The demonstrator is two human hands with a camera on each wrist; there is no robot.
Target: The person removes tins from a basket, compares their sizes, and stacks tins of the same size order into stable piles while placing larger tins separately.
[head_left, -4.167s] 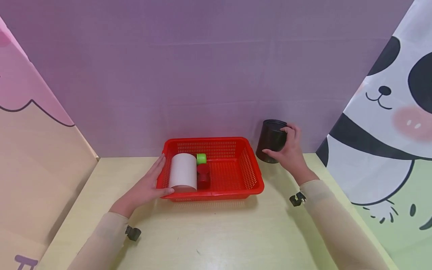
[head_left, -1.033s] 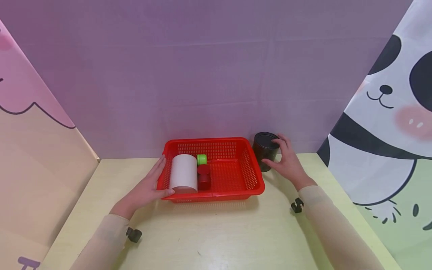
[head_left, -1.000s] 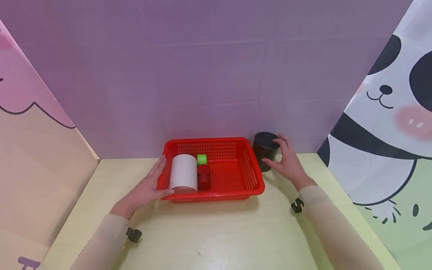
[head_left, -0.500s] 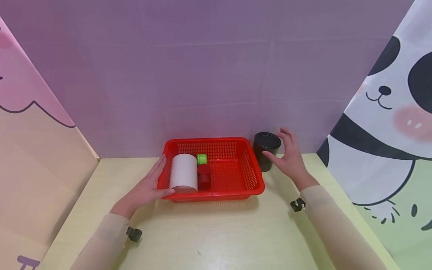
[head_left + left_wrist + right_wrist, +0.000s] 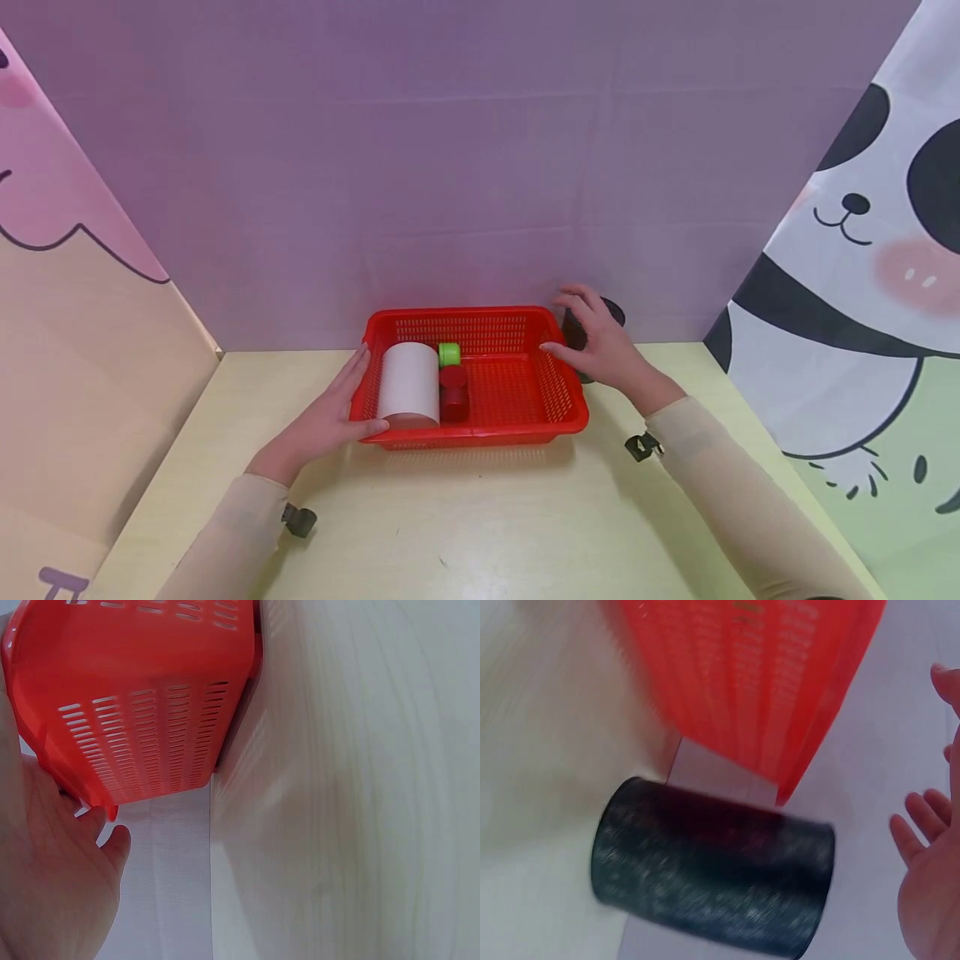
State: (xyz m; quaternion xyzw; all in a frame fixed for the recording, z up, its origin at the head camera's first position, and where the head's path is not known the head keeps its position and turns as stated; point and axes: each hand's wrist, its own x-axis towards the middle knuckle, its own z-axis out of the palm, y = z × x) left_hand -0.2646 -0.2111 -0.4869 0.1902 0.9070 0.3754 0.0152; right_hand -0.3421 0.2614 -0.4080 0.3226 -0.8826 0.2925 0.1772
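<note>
A red plastic basket with slotted walls stands against the back wall. My left hand holds its left end, the thumb over the front corner of the rim and the fingers along the left side. In the left wrist view, fingertips reach the rim of the basket. My right hand is at the right rim, fingers spread and holding nothing. Behind it stands an upright black cylindrical can, partly hidden by that hand. In the right wrist view the can shows apart from the hand.
Inside the basket, on the left, are a white cylinder, a small lime-green piece and a dark red bottle-like item. The pale wooden tabletop stretches in front. A purple backdrop and printed side panels enclose it.
The right hand first brought the black can leftward and down beside the basket, then let go of it. It has since moved left to the basket's right rim. The left hand stays put.
</note>
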